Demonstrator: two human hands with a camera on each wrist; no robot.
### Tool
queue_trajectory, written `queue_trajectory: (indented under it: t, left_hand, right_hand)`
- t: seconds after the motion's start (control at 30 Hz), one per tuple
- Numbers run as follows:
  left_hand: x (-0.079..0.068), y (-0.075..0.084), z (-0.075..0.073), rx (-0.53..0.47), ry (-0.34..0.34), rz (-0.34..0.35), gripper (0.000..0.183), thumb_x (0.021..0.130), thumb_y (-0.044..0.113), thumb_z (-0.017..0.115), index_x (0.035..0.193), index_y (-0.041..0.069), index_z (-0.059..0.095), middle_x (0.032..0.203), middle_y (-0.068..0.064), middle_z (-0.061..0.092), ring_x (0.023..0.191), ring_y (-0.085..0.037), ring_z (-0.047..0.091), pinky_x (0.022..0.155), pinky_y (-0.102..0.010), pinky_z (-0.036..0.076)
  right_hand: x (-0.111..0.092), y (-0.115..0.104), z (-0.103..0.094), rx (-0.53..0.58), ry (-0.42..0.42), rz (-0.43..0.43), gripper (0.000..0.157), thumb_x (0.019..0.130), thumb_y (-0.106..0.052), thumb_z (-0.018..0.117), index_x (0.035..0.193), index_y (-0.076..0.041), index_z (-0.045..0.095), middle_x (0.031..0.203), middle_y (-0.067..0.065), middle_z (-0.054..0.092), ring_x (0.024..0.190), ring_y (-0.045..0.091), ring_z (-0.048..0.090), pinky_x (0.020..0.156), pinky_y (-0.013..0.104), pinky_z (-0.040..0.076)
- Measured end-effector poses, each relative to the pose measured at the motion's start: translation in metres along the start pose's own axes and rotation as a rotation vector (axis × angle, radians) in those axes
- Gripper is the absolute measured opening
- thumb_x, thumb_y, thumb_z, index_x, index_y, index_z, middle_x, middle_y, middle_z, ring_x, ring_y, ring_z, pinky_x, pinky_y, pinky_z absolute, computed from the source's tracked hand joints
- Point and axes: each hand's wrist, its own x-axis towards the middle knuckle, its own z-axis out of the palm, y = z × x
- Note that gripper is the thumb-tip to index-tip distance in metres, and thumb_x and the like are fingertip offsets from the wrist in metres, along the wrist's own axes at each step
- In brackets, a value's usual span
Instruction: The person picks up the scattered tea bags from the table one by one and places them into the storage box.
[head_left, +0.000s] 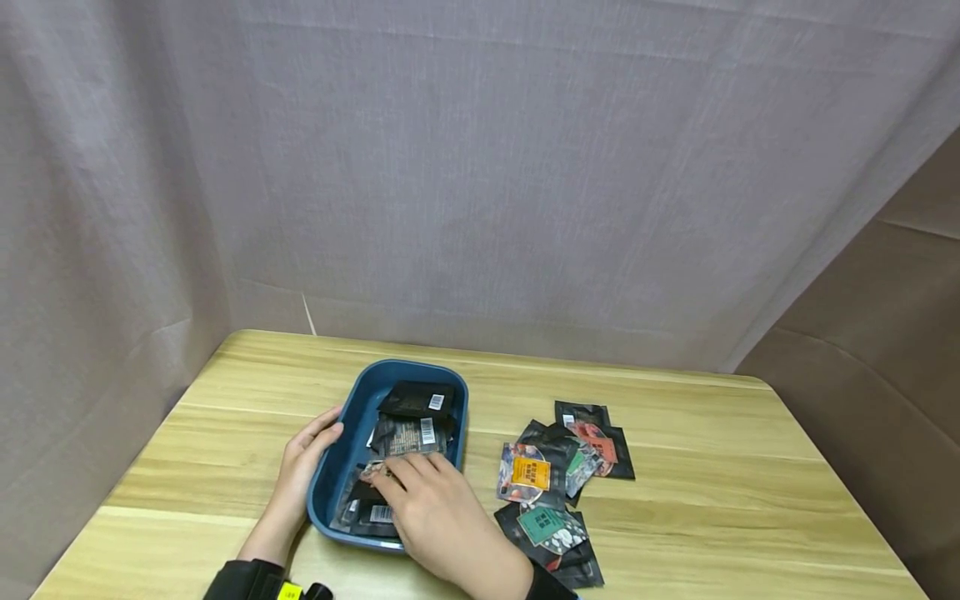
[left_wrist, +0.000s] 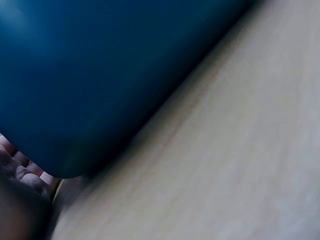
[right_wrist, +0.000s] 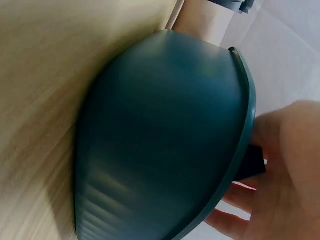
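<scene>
A dark blue plastic bin stands on the table and holds several black packets with white barcode labels. My left hand rests along the bin's left outer wall, its fingertips touching near the rim. My right hand reaches over the bin's near right side, fingers down inside it. Between its thumb and fingers it pinches a black packet, whose dark corner shows past the rim in the right wrist view. Most of that packet is hidden by the hand. The left wrist view shows the bin's outer wall close up.
Right of the bin lies a loose pile of black packets with coloured labels: orange, green and red. Some overlap. The wood-grain table extends to the right, with a grey cloth hanging behind it.
</scene>
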Motion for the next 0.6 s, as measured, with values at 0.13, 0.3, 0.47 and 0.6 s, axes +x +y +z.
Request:
queue_trajectory:
  t: [0.13, 0.3, 0.47, 0.6]
  left_hand:
    - [0.0, 0.0, 0.001, -0.003, 0.003, 0.004, 0.048, 0.103, 0.027, 0.053, 0.144, 0.002, 0.049, 0.147, -0.005, 0.048, 0.116, 0.0, 0.051, 0.093, -0.016, 0.044]
    - [0.0, 0.0, 0.002, -0.013, 0.015, 0.005, 0.046, 0.103, 0.025, 0.054, 0.143, 0.002, 0.051, 0.145, -0.005, 0.051, 0.114, -0.001, 0.054, 0.092, -0.019, 0.046]
    - [0.0, 0.001, 0.001, -0.014, 0.022, 0.006, 0.046, 0.103, 0.026, 0.055, 0.143, 0.004, 0.052, 0.148, -0.006, 0.048, 0.115, 0.0, 0.052, 0.092, -0.018, 0.046]
    - [0.001, 0.0, 0.001, -0.018, 0.015, 0.001, 0.049, 0.103, 0.025, 0.055, 0.144, 0.0, 0.048, 0.15, -0.01, 0.044, 0.118, 0.001, 0.05, 0.093, -0.016, 0.044]
  right_hand:
    - [-0.001, -0.002, -0.001, 0.036, -0.061, 0.011, 0.031, 0.101, -0.034, 0.054, 0.126, -0.021, 0.067, 0.123, -0.001, 0.064, 0.111, 0.015, 0.059, 0.092, 0.033, 0.048]
    - [-0.002, -0.001, -0.004, 0.022, -0.068, -0.003, 0.034, 0.103, -0.038, 0.051, 0.124, -0.019, 0.069, 0.122, -0.001, 0.065, 0.11, 0.015, 0.059, 0.092, 0.033, 0.048]
    - [0.0, 0.009, -0.009, 0.0, -0.058, 0.035, 0.03, 0.098, -0.034, 0.061, 0.121, -0.017, 0.07, 0.123, 0.002, 0.065, 0.11, 0.016, 0.06, 0.092, 0.034, 0.049]
    - [-0.002, 0.024, -0.014, 0.033, -0.084, 0.11, 0.031, 0.098, -0.031, 0.062, 0.123, -0.015, 0.069, 0.126, 0.005, 0.065, 0.113, 0.019, 0.06, 0.094, 0.037, 0.049]
